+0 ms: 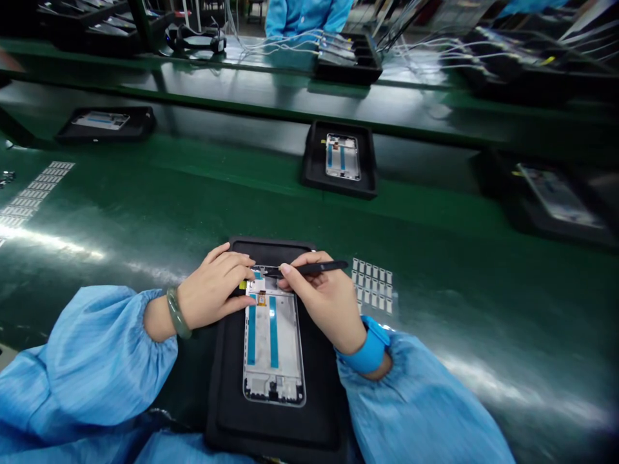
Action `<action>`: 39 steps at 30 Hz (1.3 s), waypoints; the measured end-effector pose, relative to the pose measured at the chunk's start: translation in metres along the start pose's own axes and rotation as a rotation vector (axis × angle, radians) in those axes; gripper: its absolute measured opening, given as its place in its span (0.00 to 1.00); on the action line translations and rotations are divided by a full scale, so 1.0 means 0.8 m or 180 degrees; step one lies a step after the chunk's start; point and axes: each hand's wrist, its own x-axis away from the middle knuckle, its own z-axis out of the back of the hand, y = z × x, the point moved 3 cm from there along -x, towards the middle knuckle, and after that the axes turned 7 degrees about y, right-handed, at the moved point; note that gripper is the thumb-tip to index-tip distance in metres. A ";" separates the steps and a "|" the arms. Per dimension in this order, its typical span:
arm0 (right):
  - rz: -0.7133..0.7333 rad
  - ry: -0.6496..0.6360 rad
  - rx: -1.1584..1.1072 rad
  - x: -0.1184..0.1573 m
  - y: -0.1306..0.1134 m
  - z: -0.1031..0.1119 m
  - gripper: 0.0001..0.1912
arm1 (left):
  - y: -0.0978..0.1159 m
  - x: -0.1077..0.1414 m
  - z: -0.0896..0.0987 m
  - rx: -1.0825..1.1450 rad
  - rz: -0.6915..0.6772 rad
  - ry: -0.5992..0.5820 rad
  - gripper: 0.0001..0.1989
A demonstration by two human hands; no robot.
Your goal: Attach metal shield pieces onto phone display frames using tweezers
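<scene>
A phone frame (pixel 286 328) with two blue strips and a small orange flex piece lies in a black tray (pixel 319 386). My left hand (pixel 215 288) rests on the frame's upper left edge, fingers spread, holding nothing. Pinched in my right hand (pixel 325 296) are black tweezers (pixel 325 266), their tip at the top of the frame. What lies under the tip is too small to tell. A yellow tab (pixel 242 285) sticks out beside my left fingers.
A sheet of small metal parts (pixel 372 283) lies right of my right hand, another strip (pixel 36 193) far left. Further trays with frames stand at the back (pixel 314 183), left and right. Beyond a raised shelf (pixel 271 84) are a person in blue, cables and black boxes.
</scene>
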 end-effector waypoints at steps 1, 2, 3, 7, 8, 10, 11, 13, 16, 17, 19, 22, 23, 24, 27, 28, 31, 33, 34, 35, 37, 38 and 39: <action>0.0002 0.0000 0.0013 0.000 0.000 0.000 0.13 | 0.000 0.000 0.000 -0.0012 -0.0009 0.0007 0.13; -0.0006 -0.0002 0.0026 0.000 -0.001 0.000 0.12 | 0.000 0.000 0.000 -0.0022 -0.0015 0.0009 0.13; -0.0019 -0.0006 0.0036 0.000 -0.001 -0.001 0.12 | 0.000 0.000 0.000 -0.0031 -0.0019 0.0006 0.13; -0.0013 -0.0004 0.0098 0.000 -0.001 -0.001 0.12 | 0.000 -0.001 0.000 -0.0076 -0.0030 -0.0025 0.13; -0.0004 0.0002 0.0115 0.000 -0.001 -0.001 0.12 | 0.000 -0.001 0.000 -0.0096 -0.0039 -0.0029 0.13; 0.0007 0.0006 0.0143 0.000 -0.001 -0.001 0.12 | 0.000 0.000 0.000 -0.0141 -0.0058 -0.0030 0.13; 0.0013 0.0006 0.0153 0.001 -0.001 -0.001 0.12 | 0.000 0.000 0.001 -0.0164 -0.0071 -0.0027 0.13; 0.0043 0.0000 0.0178 0.001 0.000 -0.001 0.12 | 0.001 0.000 0.001 -0.0224 -0.0096 -0.0027 0.14; 0.0080 -0.0022 0.0184 0.001 0.001 -0.001 0.11 | 0.003 -0.001 0.000 -0.0379 -0.0154 -0.0062 0.15; 0.0080 -0.0031 0.0186 0.001 0.002 -0.001 0.11 | 0.004 -0.001 0.000 -0.0433 -0.0171 -0.0075 0.15; 0.0083 -0.0047 0.0204 0.001 0.004 0.000 0.11 | 0.005 -0.002 0.000 -0.0526 -0.0202 -0.0089 0.15; 0.0097 -0.0057 0.0263 0.001 0.005 0.000 0.11 | 0.008 -0.003 0.000 -0.0644 -0.0242 -0.0100 0.14; 0.0109 -0.0058 0.0278 0.001 0.005 0.000 0.11 | 0.010 -0.003 0.000 -0.0680 -0.0250 -0.0106 0.14; 0.0134 -0.0059 0.0297 0.001 0.004 0.000 0.11 | 0.011 -0.004 0.000 -0.0713 -0.0249 -0.0112 0.14; 0.0297 -0.0090 0.0420 0.002 0.003 0.000 0.09 | 0.017 -0.005 0.000 -0.0757 -0.0191 -0.0127 0.16; 0.0367 -0.0113 0.0488 0.003 0.002 0.000 0.09 | 0.019 -0.005 0.000 -0.0760 -0.0159 -0.0125 0.16; 0.0527 -0.0052 0.0591 0.003 0.002 0.002 0.08 | 0.023 -0.004 -0.002 -0.0754 -0.0064 -0.0092 0.17; 0.0516 0.0128 0.0412 0.001 0.001 0.005 0.09 | 0.024 -0.004 -0.003 -0.0746 -0.0012 -0.0066 0.17; 0.0465 0.0216 0.0239 -0.001 0.001 0.007 0.09 | 0.024 -0.004 -0.004 -0.0737 0.0010 -0.0052 0.16; 0.0397 0.0281 0.0037 -0.003 0.000 0.008 0.10 | 0.024 -0.004 -0.005 -0.0726 0.0027 -0.0033 0.16; 0.0274 0.0312 -0.0329 -0.010 -0.003 0.008 0.10 | 0.024 -0.003 -0.007 -0.0695 0.0049 0.0014 0.16; 0.0246 0.0287 -0.0453 -0.013 -0.004 0.007 0.11 | 0.023 -0.002 -0.008 -0.0674 0.0054 0.0042 0.16; 0.0240 0.0240 -0.0537 -0.016 -0.006 0.005 0.11 | 0.023 -0.001 -0.008 -0.0652 0.0064 0.0065 0.16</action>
